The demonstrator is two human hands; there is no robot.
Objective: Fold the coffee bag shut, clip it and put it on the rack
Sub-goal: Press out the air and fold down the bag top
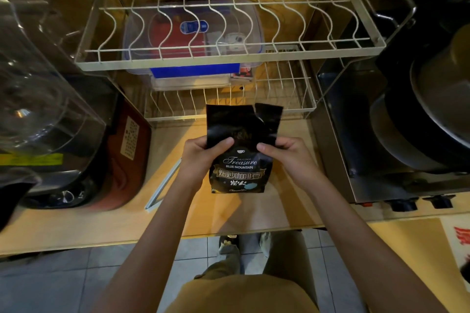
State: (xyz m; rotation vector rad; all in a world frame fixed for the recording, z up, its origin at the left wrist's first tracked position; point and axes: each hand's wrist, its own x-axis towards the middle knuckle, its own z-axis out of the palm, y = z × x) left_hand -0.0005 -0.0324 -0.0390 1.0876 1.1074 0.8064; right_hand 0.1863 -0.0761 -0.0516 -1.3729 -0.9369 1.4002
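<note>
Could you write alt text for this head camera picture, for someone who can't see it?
Two bare hands, left hand and right hand, hold an upright black coffee bag, its top torn open and unfolded, above a wooden counter. A two-tier white wire rack stands behind; a long white sealing clip lies on the counter.

Your coffee bag [239,157]: glossy black foil-like film | rack [229,33] before you: pale coated wire | counter [229,211]: smooth light wood | container [193,40]: clear plastic
</note>
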